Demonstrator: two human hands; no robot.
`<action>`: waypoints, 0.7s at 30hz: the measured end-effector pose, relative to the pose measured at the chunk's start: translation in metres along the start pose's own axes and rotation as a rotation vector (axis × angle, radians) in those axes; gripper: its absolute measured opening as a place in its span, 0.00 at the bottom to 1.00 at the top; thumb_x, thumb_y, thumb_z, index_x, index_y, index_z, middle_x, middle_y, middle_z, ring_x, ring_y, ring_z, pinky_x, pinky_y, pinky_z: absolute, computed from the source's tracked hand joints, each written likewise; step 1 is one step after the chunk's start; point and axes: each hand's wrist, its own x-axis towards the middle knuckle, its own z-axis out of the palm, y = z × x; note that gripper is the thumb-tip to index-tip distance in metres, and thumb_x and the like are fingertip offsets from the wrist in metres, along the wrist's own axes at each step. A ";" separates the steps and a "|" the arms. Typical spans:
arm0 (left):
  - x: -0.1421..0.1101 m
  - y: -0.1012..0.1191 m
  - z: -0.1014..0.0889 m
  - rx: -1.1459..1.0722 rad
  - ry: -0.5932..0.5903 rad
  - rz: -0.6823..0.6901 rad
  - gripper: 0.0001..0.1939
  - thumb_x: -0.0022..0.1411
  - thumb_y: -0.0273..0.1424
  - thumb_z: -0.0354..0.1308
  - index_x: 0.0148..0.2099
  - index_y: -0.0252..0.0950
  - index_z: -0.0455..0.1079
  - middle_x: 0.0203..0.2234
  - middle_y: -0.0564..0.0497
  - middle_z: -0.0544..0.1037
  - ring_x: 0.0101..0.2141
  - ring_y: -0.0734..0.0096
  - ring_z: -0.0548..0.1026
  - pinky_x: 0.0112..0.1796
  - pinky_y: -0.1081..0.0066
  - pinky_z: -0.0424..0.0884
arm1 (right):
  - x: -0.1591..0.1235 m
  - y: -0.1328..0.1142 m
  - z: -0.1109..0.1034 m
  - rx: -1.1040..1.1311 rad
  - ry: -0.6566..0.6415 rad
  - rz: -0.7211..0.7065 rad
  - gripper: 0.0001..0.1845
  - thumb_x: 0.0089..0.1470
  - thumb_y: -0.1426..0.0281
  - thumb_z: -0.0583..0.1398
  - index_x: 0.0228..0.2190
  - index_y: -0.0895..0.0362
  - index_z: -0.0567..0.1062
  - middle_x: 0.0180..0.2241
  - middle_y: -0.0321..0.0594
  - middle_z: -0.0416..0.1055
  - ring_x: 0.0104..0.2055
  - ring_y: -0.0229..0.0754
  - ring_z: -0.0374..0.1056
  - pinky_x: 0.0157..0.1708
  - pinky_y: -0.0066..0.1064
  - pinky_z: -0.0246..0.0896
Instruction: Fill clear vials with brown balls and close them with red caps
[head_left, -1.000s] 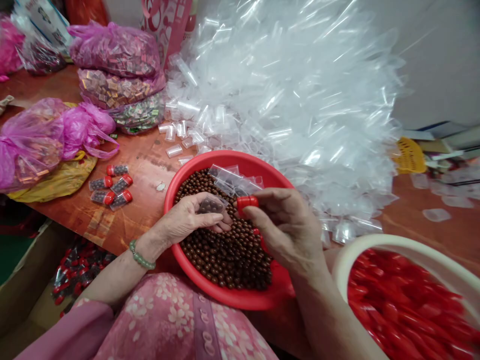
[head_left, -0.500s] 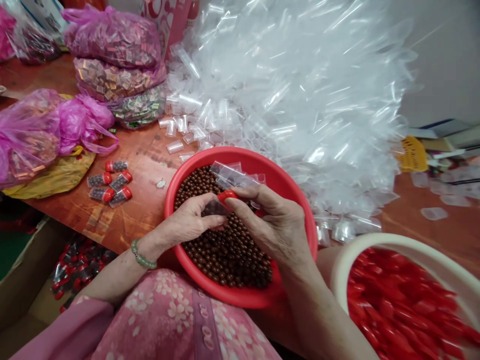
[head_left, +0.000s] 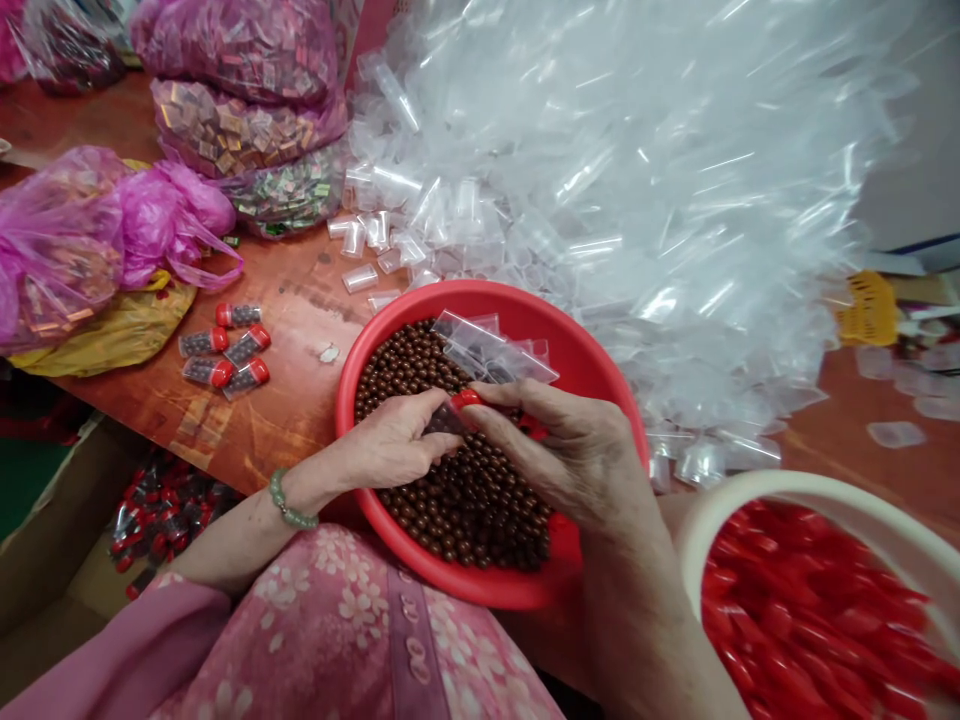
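on worn orange table (head_left: 300,330), pink bags (head_left: 176,215), clear tubes (head_left: 420,190)

A scuffed reddish-brown bench (head_left: 300,320) carries bulging pink plastic bags (head_left: 60,250) atop a yellow bag (head_left: 112,335). Red-capped vials of beads (head_left: 208,372) lie clustered, and a great heap of clear plastic tubes (head_left: 600,180) spreads behind

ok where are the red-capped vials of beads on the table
In the head view, the red-capped vials lie in a small group on the wooden table, left of the red basin of brown beads and just right of the yellow plastic bag.
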 end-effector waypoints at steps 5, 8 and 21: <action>0.000 0.001 0.000 -0.092 -0.034 -0.047 0.05 0.59 0.28 0.56 0.40 0.35 0.66 0.30 0.53 0.72 0.33 0.71 0.69 0.37 0.69 0.66 | -0.012 0.002 0.014 -0.093 0.164 0.000 0.05 0.58 0.69 0.61 0.38 0.52 0.77 0.32 0.38 0.80 0.31 0.41 0.77 0.32 0.31 0.72; 0.001 0.003 0.001 -0.348 -0.077 -0.088 0.04 0.58 0.27 0.58 0.38 0.34 0.66 0.27 0.55 0.68 0.28 0.77 0.66 0.32 0.73 0.64 | -0.017 0.004 0.020 -0.271 0.168 -0.098 0.14 0.59 0.62 0.61 0.46 0.53 0.73 0.35 0.43 0.79 0.34 0.45 0.77 0.34 0.35 0.72; 0.002 0.001 0.000 -0.843 -0.113 -0.100 0.21 0.46 0.40 0.73 0.34 0.31 0.70 0.26 0.54 0.74 0.28 0.78 0.71 0.35 0.74 0.68 | -0.004 0.009 0.033 -0.634 0.203 -0.508 0.37 0.54 0.60 0.58 0.59 0.66 0.57 0.40 0.53 0.74 0.38 0.51 0.73 0.36 0.42 0.66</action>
